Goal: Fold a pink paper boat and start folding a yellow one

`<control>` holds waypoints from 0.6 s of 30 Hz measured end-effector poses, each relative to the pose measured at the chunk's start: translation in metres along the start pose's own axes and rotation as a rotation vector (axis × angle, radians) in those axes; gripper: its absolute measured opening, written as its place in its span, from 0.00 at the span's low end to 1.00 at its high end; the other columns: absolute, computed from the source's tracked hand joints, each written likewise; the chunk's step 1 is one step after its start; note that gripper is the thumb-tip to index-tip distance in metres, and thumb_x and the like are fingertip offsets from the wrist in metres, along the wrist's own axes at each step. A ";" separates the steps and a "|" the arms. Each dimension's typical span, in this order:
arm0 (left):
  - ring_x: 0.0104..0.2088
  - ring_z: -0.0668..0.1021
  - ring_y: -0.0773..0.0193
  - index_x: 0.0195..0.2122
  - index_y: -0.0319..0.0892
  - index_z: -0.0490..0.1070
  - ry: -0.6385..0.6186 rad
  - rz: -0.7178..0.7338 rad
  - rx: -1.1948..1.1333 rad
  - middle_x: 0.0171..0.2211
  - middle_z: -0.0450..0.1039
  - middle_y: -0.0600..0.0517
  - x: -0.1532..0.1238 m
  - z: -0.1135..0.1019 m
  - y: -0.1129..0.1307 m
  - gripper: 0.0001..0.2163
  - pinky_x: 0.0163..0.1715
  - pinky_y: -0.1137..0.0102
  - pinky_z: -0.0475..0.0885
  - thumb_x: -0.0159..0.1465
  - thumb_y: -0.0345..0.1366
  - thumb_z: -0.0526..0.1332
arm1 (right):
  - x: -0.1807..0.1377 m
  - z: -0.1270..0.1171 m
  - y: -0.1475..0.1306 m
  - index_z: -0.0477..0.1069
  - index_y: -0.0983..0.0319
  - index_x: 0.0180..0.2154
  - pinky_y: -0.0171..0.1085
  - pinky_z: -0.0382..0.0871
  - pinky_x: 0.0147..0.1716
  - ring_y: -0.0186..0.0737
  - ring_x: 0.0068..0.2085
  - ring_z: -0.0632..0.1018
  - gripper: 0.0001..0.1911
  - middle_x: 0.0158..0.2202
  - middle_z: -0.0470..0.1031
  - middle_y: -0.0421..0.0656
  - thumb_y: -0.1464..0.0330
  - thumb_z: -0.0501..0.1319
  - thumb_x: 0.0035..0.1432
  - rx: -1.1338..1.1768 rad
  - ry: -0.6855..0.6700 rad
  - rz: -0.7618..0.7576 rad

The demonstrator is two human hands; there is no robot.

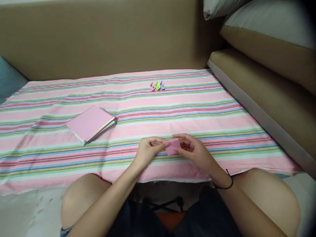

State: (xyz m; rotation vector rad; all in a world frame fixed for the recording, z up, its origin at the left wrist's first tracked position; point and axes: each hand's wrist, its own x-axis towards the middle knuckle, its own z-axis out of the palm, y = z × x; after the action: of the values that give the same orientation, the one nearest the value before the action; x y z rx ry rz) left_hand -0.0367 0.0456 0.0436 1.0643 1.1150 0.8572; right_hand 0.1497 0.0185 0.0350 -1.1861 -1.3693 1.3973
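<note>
A small square of pink paper [173, 147] is held up between my two hands, just above the striped cloth [138, 128]. My left hand [150, 148] pinches its left edge between thumb and fingers. On the opposite side, my right hand [191, 147] grips the paper with the thumb in front and the fingers curled behind. Whether the paper has folds in it is too small to tell. Farther back on the cloth stand three little folded paper pieces: a pink one [152, 87], a green one [157, 86] and a lilac one [162, 85].
To the left lies a loose stack of paper sheets [91, 123], pink on top. Behind the cloth rises a brown padded backrest [111, 39]. Thick brown and grey cushions [266, 98] border the right side. My knees are at the cloth's front edge.
</note>
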 end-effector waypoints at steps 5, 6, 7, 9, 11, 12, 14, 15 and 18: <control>0.29 0.79 0.64 0.29 0.35 0.77 0.014 -0.116 -0.174 0.27 0.79 0.48 0.002 0.000 -0.003 0.15 0.36 0.71 0.75 0.45 0.41 0.74 | 0.001 0.011 0.006 0.75 0.62 0.35 0.39 0.75 0.34 0.40 0.31 0.79 0.15 0.28 0.78 0.42 0.57 0.65 0.52 0.037 -0.036 0.102; 0.29 0.79 0.64 0.28 0.35 0.77 0.017 -0.124 -0.182 0.28 0.79 0.47 0.003 0.000 -0.004 0.15 0.36 0.71 0.75 0.45 0.40 0.74 | 0.001 0.012 0.006 0.76 0.62 0.34 0.38 0.75 0.32 0.39 0.29 0.78 0.15 0.26 0.78 0.42 0.56 0.65 0.51 0.044 -0.013 0.118; 0.29 0.79 0.65 0.28 0.35 0.77 0.021 -0.129 -0.184 0.28 0.79 0.48 0.003 0.000 -0.004 0.15 0.36 0.71 0.75 0.44 0.40 0.74 | 0.001 0.013 0.005 0.76 0.63 0.33 0.38 0.75 0.31 0.38 0.28 0.78 0.16 0.25 0.78 0.41 0.56 0.65 0.51 0.061 0.013 0.132; 0.28 0.79 0.65 0.27 0.35 0.77 0.020 -0.132 -0.172 0.26 0.78 0.48 0.004 -0.001 -0.004 0.15 0.36 0.72 0.75 0.44 0.40 0.74 | 0.001 0.014 0.004 0.76 0.63 0.32 0.38 0.74 0.30 0.38 0.27 0.78 0.17 0.24 0.77 0.42 0.55 0.66 0.49 0.098 0.067 0.143; 0.27 0.79 0.65 0.27 0.35 0.76 0.004 -0.131 -0.142 0.24 0.78 0.49 0.005 -0.003 -0.003 0.15 0.35 0.72 0.75 0.44 0.41 0.74 | 0.001 0.012 0.003 0.75 0.63 0.30 0.37 0.74 0.30 0.38 0.27 0.77 0.17 0.23 0.77 0.42 0.55 0.66 0.49 0.114 0.130 0.125; 0.27 0.80 0.65 0.27 0.36 0.76 -0.007 -0.129 -0.115 0.24 0.78 0.48 0.005 -0.004 -0.003 0.15 0.35 0.72 0.75 0.44 0.41 0.74 | 0.001 0.011 0.002 0.75 0.62 0.29 0.37 0.73 0.29 0.37 0.27 0.77 0.17 0.23 0.76 0.41 0.54 0.65 0.49 0.102 0.168 0.102; 0.28 0.80 0.64 0.27 0.36 0.75 -0.045 -0.109 -0.039 0.25 0.78 0.48 0.005 -0.004 -0.003 0.15 0.34 0.72 0.75 0.46 0.42 0.73 | 0.002 0.009 0.001 0.75 0.62 0.29 0.36 0.72 0.28 0.36 0.26 0.75 0.17 0.23 0.74 0.41 0.54 0.64 0.51 0.035 0.254 0.043; 0.28 0.80 0.64 0.27 0.36 0.74 -0.076 -0.095 0.002 0.25 0.78 0.47 0.004 -0.003 -0.003 0.15 0.34 0.72 0.75 0.47 0.43 0.72 | 0.001 0.009 0.001 0.75 0.62 0.29 0.35 0.70 0.28 0.36 0.26 0.74 0.16 0.23 0.74 0.40 0.54 0.64 0.51 -0.009 0.294 0.014; 0.27 0.79 0.64 0.26 0.36 0.73 -0.177 -0.048 0.099 0.25 0.77 0.47 0.002 0.001 -0.004 0.15 0.32 0.72 0.74 0.52 0.45 0.69 | 0.000 0.010 0.000 0.74 0.61 0.30 0.35 0.69 0.29 0.36 0.28 0.73 0.15 0.26 0.74 0.40 0.55 0.63 0.53 -0.107 0.365 -0.054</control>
State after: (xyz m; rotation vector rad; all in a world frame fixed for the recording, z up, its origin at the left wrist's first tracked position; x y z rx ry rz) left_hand -0.0354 0.0458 0.0390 1.1671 1.0372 0.6618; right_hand 0.1399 0.0168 0.0349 -1.3850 -1.2164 1.0184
